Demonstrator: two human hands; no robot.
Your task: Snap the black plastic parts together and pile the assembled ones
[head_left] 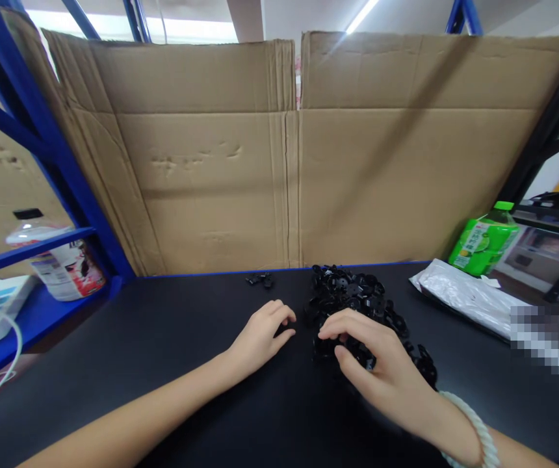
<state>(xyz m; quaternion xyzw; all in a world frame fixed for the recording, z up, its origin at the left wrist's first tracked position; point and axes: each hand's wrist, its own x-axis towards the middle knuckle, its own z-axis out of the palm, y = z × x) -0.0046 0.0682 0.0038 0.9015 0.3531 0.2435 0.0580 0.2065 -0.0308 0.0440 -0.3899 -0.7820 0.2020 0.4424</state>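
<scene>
Left hand (260,335): above the worktop (172,325), left of the heap of black parts (352,292) and apart from it. Thumb and curled fingers stand apart; nothing is seen held, although the palm is turned from view.

Right hand (387,364): over the near side of the heap, fingers bent, thumb separated from the forefinger. Black pieces show in and behind the gap; whether any is gripped cannot be told. The hand covers part of the heap. A pale braided bracelet (474,422) circles the wrist and is cut by the lower edge.

The heap lies right of centre; its pieces overlap, and black on black makes single outlines hard to separate. A small cluster of black pieces (260,280) lies near the worktop's far edge, details too small to read.

Right: a silvery plastic packet (469,296), its near end obscured by a pixelated patch; beyond it, a green bottle (487,240), base partly hidden.

Left: a labelled bottle (69,273), crossed by a blue rail (30,250); a white power strip (9,302), cut off by the frame.
</scene>
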